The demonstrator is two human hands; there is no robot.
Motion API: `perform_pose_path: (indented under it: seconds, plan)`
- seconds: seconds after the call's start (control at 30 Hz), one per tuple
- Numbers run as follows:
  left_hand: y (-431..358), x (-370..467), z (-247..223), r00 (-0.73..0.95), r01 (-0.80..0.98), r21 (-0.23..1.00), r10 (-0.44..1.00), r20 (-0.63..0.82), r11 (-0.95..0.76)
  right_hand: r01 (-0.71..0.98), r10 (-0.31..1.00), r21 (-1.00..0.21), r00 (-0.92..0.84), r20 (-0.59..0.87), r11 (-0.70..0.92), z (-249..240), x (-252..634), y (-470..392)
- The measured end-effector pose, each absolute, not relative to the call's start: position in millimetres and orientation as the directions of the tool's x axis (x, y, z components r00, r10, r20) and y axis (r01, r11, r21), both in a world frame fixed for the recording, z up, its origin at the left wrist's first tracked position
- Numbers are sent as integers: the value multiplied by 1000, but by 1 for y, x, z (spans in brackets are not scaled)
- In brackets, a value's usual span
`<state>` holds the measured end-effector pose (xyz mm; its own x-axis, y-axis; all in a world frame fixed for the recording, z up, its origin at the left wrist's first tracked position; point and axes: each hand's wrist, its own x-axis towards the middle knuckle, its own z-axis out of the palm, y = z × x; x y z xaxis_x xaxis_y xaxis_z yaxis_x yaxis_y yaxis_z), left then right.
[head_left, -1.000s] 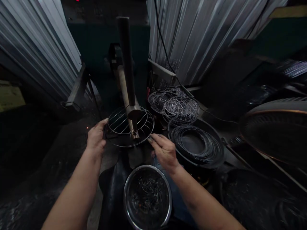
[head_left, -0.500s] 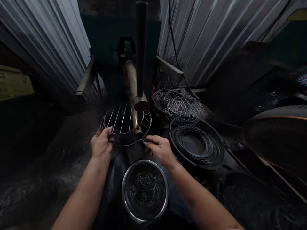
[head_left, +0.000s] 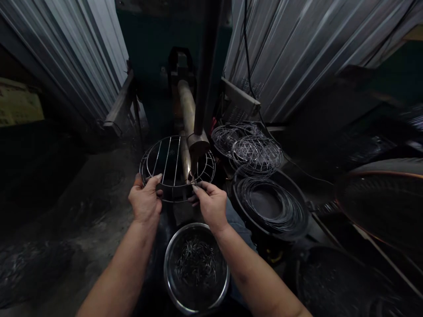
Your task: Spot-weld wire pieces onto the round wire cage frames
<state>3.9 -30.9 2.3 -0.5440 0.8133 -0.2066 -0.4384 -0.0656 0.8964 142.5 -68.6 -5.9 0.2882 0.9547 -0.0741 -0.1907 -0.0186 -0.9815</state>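
Note:
My left hand (head_left: 145, 199) is closed on the near left rim of a round wire rack (head_left: 173, 186), thumb on top. The rack has two rings with parallel bars across it, and lies around the lower arm of a brass-coloured spot welder (head_left: 187, 159). My right hand (head_left: 213, 204) pinches a short piece of wire at the rack's near right rim, close to the lower electrode tip; the fingertips hide most of the wire. Below my hands stands a steel bowl (head_left: 166, 275) with several short wire pieces (head_left: 198, 262) in it.
On the right, a dark basin (head_left: 306, 220) holds a coil of wire rings (head_left: 287, 204). Behind it is a pile of round wire racks (head_left: 257, 152). A dark vertical bar (head_left: 208, 70) hangs over the upper welder arm (head_left: 190, 108). Wooden rails (head_left: 120, 103) flank the machine.
My right hand has brought the short wire up to the rack's rim. The rack, held by my left hand, has shifted slightly right. The camera view has moved a little.

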Motion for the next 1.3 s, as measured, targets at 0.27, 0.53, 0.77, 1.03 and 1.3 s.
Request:
perform_pose_path:
  seconds: [0.27,0.53,0.77,1.03,1.3]
  plan:
    - [-24,2,1,-523,-406,911,835,-173,-66,-221,940,-975,337,-52,25,-15,136,-71]
    - [-22,3,4,-519,-440,898,821,-238,-18,-43,930,-993,356,89,111,-25,140,-74]
    - [-12,0,0,-493,-461,888,833,-251,-5,37,936,-992,329,123,118,-23,143,-66]
    - [-6,-1,0,-507,-464,885,808,-298,36,105,928,-986,338,157,129,-22,143,-62]
    - [-8,0,3,-498,-475,879,810,-309,42,120,923,-983,343,171,138,-20,142,-64]
